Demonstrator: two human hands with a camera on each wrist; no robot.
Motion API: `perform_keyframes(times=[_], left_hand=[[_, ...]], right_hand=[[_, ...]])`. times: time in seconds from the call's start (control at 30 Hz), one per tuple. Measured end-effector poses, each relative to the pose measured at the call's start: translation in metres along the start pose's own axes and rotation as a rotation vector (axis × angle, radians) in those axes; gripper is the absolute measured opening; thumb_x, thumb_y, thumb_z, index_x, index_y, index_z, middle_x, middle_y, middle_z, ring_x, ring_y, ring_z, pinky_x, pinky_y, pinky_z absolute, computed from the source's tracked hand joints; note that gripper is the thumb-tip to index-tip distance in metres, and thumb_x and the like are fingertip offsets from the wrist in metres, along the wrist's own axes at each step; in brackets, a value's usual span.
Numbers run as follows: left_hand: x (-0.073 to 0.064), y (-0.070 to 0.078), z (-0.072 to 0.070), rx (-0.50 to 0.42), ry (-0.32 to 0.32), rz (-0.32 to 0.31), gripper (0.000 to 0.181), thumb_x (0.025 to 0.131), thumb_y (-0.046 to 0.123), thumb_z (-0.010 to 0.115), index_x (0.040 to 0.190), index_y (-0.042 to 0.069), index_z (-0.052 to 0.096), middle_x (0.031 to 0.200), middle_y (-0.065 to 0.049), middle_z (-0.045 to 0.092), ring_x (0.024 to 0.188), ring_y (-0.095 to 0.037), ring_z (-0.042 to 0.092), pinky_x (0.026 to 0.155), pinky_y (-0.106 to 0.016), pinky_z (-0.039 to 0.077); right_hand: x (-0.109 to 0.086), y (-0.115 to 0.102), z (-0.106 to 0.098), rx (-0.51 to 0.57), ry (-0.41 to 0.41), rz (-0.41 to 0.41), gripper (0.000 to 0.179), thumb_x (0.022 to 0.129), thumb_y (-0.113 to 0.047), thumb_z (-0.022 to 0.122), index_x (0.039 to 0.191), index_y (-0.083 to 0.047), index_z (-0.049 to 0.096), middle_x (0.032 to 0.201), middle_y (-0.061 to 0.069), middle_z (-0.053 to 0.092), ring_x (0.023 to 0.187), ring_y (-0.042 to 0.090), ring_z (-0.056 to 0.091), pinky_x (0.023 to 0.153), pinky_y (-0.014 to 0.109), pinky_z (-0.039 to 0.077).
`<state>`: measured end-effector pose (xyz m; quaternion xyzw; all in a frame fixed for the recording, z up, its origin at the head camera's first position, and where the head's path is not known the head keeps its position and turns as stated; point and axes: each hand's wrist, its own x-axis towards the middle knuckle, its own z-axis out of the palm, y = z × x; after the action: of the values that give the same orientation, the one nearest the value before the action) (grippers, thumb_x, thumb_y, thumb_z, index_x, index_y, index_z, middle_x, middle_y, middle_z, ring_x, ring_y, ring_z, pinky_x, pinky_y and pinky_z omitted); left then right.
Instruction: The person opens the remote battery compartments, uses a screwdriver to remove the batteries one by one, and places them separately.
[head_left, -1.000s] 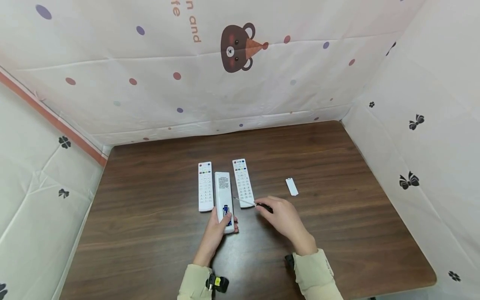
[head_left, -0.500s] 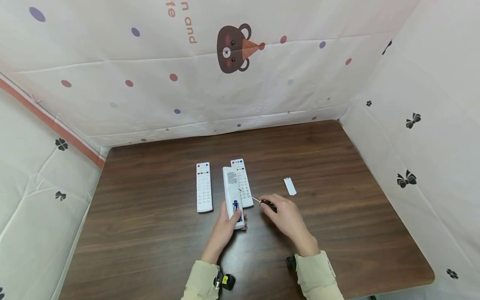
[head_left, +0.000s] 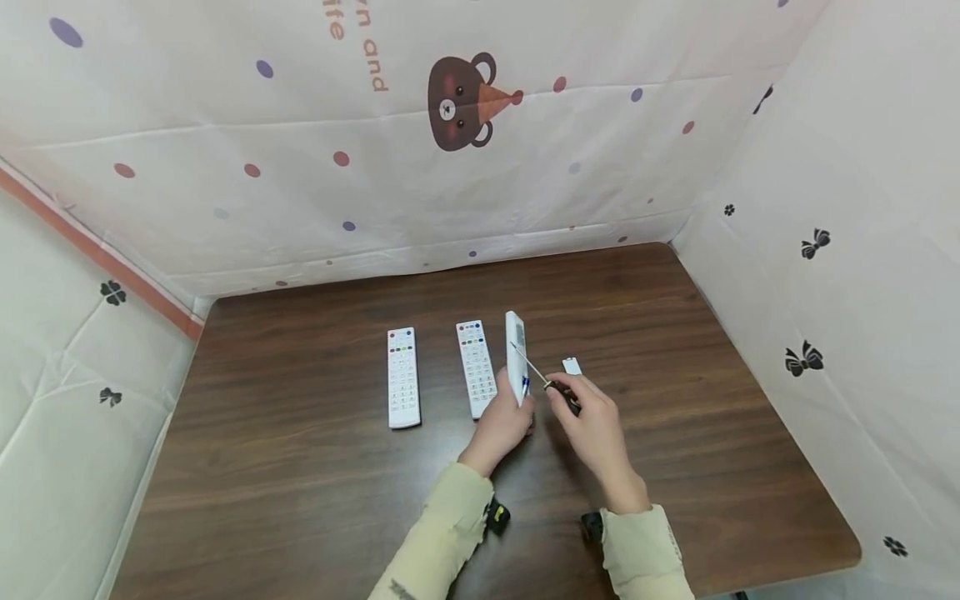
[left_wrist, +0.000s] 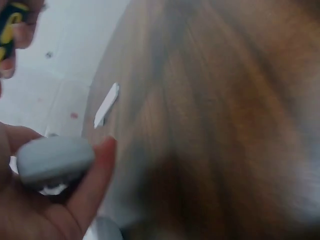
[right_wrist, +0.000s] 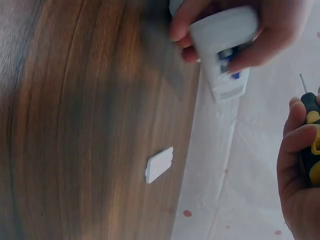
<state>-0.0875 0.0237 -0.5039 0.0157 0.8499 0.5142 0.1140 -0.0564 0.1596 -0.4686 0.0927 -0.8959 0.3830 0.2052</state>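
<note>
My left hand (head_left: 504, 422) grips a white remote control (head_left: 514, 354) near its lower end. The remote is raised off the table and turned on its side, its back facing right. In the right wrist view its battery compartment, with blue inside, lies uncovered by the thumb. My right hand (head_left: 597, 425) holds a screwdriver (right_wrist: 311, 122) by its black and yellow handle. The thin shaft points up and left, its tip overlapping the remote in the head view. Behind the right hand lies a small white battery cover (right_wrist: 160, 164), partly hidden in the head view.
Two more white remotes lie buttons up on the brown wooden table (head_left: 285, 467): a left remote (head_left: 403, 379) and a middle remote (head_left: 476, 367), the latter close by my left hand. A printed cloth (head_left: 300, 200) hangs along the table's back and sides.
My left hand has carried the remote rightward over the middle remote and tilted it onto its side. The right hand, with the screwdriver, has shifted slightly right, now covering part of the battery cover.
</note>
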Motion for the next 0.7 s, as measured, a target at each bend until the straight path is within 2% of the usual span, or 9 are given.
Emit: perform_keyframes(times=[0.13,0.3,0.4,0.5,0.7], left_hand=[[0.018,0.011,0.015,0.365,0.04,0.037,0.06,0.089,0.022,0.049,0.137,0.006,0.017,0.102,-0.015,0.058,0.079,-0.026,0.059,0.063,-0.038,0.047],[0.037,0.021,0.026,0.586,0.057,0.036,0.057,0.087,0.022,0.05,0.133,0.004,0.021,0.085,-0.015,0.055,0.062,-0.029,0.056,0.051,-0.039,0.044],[0.045,0.023,0.031,0.662,0.093,0.026,0.057,0.085,0.023,0.052,0.131,0.004,0.024,0.079,-0.014,0.053,0.058,-0.028,0.055,0.046,-0.039,0.043],[0.051,0.028,0.039,0.697,0.125,0.036,0.056,0.084,0.022,0.053,0.129,0.004,0.027,0.078,-0.014,0.052,0.058,-0.028,0.056,0.045,-0.038,0.043],[0.054,0.039,0.053,0.764,0.128,0.02,0.052,0.087,0.025,0.051,0.129,0.004,0.03,0.081,-0.015,0.053,0.063,-0.028,0.058,0.051,-0.037,0.047]], right_hand=[[-0.003,0.009,-0.007,0.03,0.018,0.013,0.018,0.087,-0.023,0.058,0.104,-0.016,0.063,0.092,-0.007,0.061,0.079,0.008,0.055,0.065,0.029,0.047],[-0.006,0.015,-0.016,0.036,0.044,0.025,0.017,0.087,-0.021,0.059,0.102,-0.015,0.063,0.089,-0.008,0.06,0.08,0.007,0.056,0.066,0.027,0.047],[-0.008,0.019,-0.02,0.032,0.063,0.032,0.017,0.087,-0.021,0.059,0.101,-0.013,0.064,0.088,-0.007,0.06,0.079,0.007,0.055,0.065,0.025,0.046],[-0.009,0.022,-0.023,0.023,0.075,0.043,0.018,0.087,-0.021,0.059,0.101,-0.013,0.064,0.088,-0.008,0.06,0.078,0.007,0.055,0.064,0.024,0.046],[-0.01,0.024,-0.028,0.023,0.075,0.069,0.017,0.087,-0.021,0.058,0.101,-0.014,0.064,0.086,-0.008,0.059,0.077,0.007,0.054,0.062,0.023,0.046]])
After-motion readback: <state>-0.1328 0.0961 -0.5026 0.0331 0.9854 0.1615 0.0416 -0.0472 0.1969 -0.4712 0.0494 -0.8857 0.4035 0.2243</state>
